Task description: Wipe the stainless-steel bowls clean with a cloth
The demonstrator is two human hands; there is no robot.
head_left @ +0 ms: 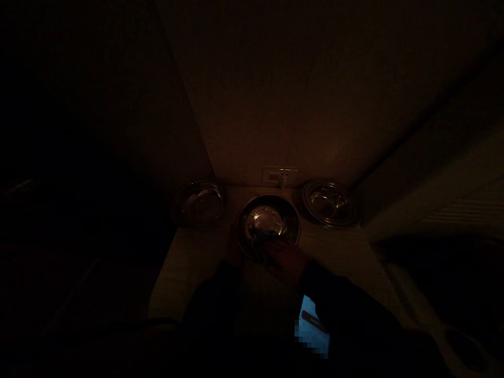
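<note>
The scene is very dark. A round steel plate [269,220] stands tilted at the middle of a pale counter [189,262]. My right hand [284,258] lies over its near rim, with what looks like a dark cloth under the fingers. My left hand [234,248] rests against the plate's left edge; its fingers are lost in shadow. Both sleeves are dark.
Two more steel plates lean against the back wall, one at the left [199,203] and one at the right [329,202]. A wall switch plate [279,175] sits between them. A glowing blue screen [312,325] shows near my right forearm. Dark walls close in on both sides.
</note>
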